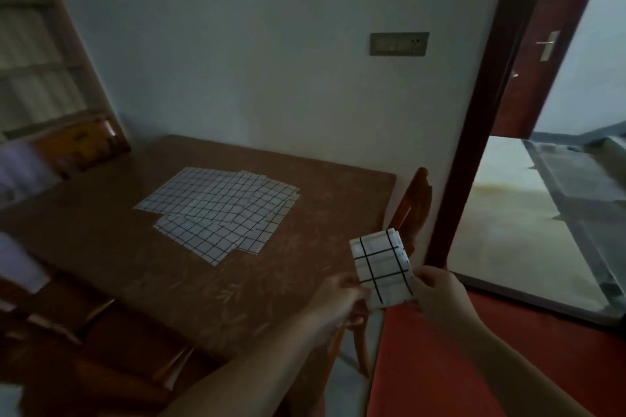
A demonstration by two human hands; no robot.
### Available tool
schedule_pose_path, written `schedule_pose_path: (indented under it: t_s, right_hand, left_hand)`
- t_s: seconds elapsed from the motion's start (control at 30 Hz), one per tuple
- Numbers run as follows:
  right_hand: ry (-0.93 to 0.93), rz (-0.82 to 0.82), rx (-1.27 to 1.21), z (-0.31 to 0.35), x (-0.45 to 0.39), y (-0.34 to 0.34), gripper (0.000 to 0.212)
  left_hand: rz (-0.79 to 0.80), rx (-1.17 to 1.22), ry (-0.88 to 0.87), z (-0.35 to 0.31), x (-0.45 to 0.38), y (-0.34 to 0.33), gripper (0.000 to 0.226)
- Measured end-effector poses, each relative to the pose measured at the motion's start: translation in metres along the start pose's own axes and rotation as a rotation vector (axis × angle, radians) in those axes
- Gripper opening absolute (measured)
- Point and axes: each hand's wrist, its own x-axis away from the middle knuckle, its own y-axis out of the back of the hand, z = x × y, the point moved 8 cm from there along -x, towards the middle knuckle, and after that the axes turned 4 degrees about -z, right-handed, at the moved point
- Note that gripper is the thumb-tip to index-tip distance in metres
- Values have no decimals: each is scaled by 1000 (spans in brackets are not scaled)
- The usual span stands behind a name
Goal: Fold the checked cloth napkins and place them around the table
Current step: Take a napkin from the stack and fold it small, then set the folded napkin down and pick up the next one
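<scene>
Together, we held a small folded white cloth napkin with black checks [381, 269] in the air past the near right corner of the brown patterned table [118, 247]. Our left hand [335, 298] pinched its lower left edge and our right hand [437, 294] its lower right edge. Soft and light, it probably needed edge grips to stay folded. Unfolded checked napkins [220, 210] lay mid-table.
</scene>
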Motion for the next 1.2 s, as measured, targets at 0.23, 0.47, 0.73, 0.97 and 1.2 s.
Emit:
schedule_pose_path:
  t_s: [0.23, 0.47, 0.73, 0.97, 1.2]
  right_hand:
    - [135, 107, 145, -3, -130, -20, 19]
    - [224, 257, 323, -8, -285, -64, 19]
    - [314, 487, 443, -20, -411, -141, 15]
    - [321, 713, 512, -53, -481, -199, 22]
    - [321, 801, 574, -86, -509, -217, 26]
  left_hand:
    - [-163, 174, 36, 2, -110, -8, 12]
    - [-337, 277, 109, -2, -246, 1, 14]
    - [-607, 354, 217, 13, -342, 23, 19]
    - [-919, 69, 319, 38, -395, 24, 32]
    - [-944, -50, 431, 44, -410, 14, 46]
